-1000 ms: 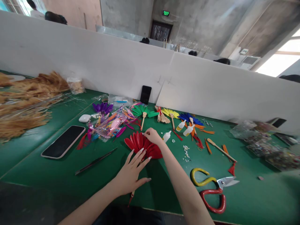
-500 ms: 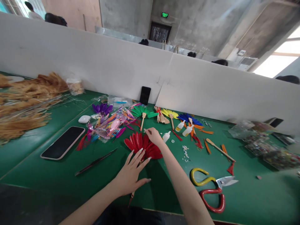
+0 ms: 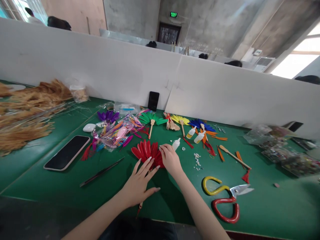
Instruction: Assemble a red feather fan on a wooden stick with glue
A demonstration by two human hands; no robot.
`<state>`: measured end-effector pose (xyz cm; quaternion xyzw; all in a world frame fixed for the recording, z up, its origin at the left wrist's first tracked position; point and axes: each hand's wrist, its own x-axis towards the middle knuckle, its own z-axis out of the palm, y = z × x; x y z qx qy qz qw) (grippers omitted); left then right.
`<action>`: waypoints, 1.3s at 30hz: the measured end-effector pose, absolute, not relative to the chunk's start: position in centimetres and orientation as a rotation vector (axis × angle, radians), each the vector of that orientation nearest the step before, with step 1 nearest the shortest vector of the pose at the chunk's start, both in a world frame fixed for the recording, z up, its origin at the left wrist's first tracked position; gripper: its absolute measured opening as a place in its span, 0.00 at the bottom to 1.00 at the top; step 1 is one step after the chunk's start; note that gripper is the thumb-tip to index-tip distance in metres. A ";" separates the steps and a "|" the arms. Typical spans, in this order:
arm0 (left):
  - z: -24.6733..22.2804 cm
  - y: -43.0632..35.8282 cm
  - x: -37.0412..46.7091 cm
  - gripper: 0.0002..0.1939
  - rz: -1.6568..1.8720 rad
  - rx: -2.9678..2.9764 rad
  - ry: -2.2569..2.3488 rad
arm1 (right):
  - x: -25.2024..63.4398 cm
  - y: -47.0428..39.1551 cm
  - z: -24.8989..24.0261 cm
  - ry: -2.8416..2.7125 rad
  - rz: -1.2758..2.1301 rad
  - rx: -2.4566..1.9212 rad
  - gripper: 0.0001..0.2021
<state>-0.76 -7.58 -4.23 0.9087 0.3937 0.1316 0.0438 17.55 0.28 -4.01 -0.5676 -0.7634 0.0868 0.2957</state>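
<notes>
A red feather fan (image 3: 145, 151) lies on the green table in front of me, its thin wooden handle (image 3: 140, 205) pointing toward me. My left hand (image 3: 138, 186) rests over the fan's lower part, fingers spread and lying flat on the feather bases. At the fan's right side is my right hand (image 3: 172, 161), with its fingertips pinched together by the feather edge. Whatever sits between those fingertips is too small or hidden to make out. Just beyond the right hand stands a white glue bottle (image 3: 176, 144). Part of the fan's right half is covered by that hand.
Scissors (image 3: 221, 200) lie right, past small white beads (image 3: 197, 160). Tweezers (image 3: 102, 171) and a phone (image 3: 67, 153) are left. Behind are bagged feathers (image 3: 117, 133), a green fan (image 3: 151, 118), a yellow fan (image 3: 180, 120), a blue fan (image 3: 200, 124) and a white partition (image 3: 125, 66).
My right hand has moved right and a little toward me, from the fan's top edge to its right side. The left hand stays spread on the fan.
</notes>
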 end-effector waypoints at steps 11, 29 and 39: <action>-4.2 -7.6 -0.8 0.33 0.385 2.788 1.228 | 15.5 3.1 -3.8 -2.036 0.277 -1.615 0.08; -4.2 -7.7 -0.8 0.34 0.434 2.772 1.226 | 14.9 5.0 -4.0 -1.984 0.336 -1.579 0.06; -4.4 -7.7 -0.9 0.33 0.435 2.779 1.227 | 15.0 4.8 -4.4 -1.973 0.308 -1.536 0.05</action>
